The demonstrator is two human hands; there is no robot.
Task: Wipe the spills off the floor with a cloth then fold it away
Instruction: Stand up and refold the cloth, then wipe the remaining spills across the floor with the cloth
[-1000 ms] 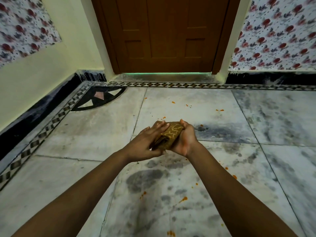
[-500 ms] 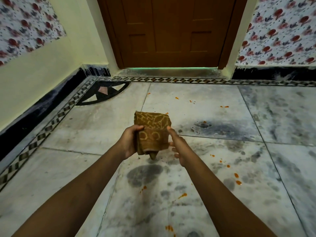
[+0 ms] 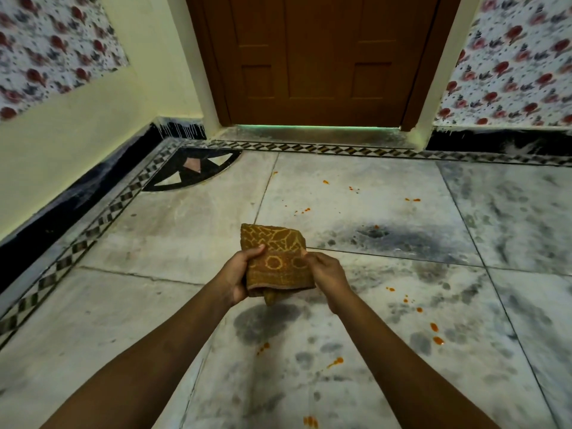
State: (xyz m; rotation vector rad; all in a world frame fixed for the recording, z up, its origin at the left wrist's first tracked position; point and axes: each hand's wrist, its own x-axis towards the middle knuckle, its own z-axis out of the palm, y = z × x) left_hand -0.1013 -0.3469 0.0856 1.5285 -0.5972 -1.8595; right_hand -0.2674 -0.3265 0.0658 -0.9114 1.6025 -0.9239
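A brown cloth with a yellow pattern is held folded in front of me, above the marble floor. My left hand grips its left edge, thumb across the front. My right hand pinches the right edge. A fold of the cloth hangs below the hands. Small orange spills dot the floor: one at the right, one near my right forearm, one farther off toward the door.
A shut brown wooden door stands ahead. Yellow wall with black skirting runs along the left, floral wallpaper at the right. A patterned tile border edges the floor. Dark stains mark the marble.
The cloth went from being bunched between both hands to being held flat and upright. My right hand, off it half a second ago, now pinches its right edge.
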